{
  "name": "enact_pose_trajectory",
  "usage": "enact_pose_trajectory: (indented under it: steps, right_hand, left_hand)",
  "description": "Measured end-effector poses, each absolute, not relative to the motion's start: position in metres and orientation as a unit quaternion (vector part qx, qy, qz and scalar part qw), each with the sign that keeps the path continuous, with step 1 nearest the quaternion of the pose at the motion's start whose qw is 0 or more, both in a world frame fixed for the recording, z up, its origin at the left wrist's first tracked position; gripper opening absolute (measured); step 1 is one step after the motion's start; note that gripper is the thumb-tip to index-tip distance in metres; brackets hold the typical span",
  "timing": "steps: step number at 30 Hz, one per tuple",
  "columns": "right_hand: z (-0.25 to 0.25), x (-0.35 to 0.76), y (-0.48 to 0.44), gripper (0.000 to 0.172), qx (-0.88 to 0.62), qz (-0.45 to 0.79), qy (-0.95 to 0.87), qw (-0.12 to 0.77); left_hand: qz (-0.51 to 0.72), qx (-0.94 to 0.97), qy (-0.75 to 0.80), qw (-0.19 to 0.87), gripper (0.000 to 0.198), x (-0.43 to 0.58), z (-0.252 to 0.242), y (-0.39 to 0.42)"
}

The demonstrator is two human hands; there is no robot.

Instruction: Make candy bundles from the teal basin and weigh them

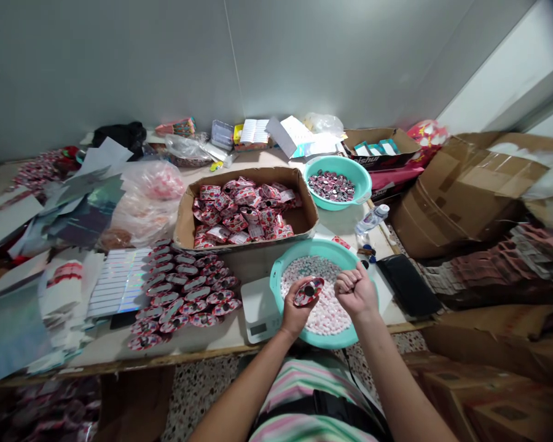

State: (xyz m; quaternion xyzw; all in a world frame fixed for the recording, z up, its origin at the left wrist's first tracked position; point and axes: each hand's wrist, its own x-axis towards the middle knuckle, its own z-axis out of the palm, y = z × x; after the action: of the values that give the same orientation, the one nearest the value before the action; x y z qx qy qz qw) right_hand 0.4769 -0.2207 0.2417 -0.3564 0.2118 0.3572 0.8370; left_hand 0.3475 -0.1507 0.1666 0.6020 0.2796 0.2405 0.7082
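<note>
Surface: cluttered table (253,261), grey wall (166,61).
Left hand (297,313): fingers grip red pouch (309,291) over teal basin (276,276).
Right hand (356,290): curled closed, just beside red pouch.

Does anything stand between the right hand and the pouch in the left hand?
Nothing visible. Only a bare gap over the teal basin separates the right hand from the pouch in the left hand.

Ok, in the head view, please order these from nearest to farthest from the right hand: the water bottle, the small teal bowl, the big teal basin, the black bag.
1. big teal basin: directly under the right hand.
2. water bottle: just behind, slightly right.
3. small teal bowl: further back.
4. black bag: far back left.
</note>
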Motion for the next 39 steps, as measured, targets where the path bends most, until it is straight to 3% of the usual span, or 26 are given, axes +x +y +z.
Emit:
enact_pose_trajectory:
  steps: [4, 14, 28, 39]
  right_hand:
    - [0.241, 0.474, -0.216, 0.052, -0.360, 0.359, 0.231, 0.829]
    - [0.243, 0.463, -0.204, 0.047, -0.386, 0.282, 0.207, 0.854]
    - [0.226, 0.431, -0.189, 0.044, -0.552, 0.196, 0.190, 0.788]
    - [0.227, 0.427, -0.191, 0.043, -0.562, 0.233, 0.178, 0.773]
  left_hand:
    - [0.234, 0.628, 0.294, 0.682, 0.039, 0.347, 0.167, -0.151]
    - [0.246, 0.801, 0.244, 0.489, 0.040, 0.340, 0.197, -0.153]
    - [0.159, 0.793, 0.308, 0.500, 0.048, 0.343, 0.185, -0.160]
    - [0.134, 0.795, 0.319, 0.498, 0.043, 0.345, 0.178, -0.160]
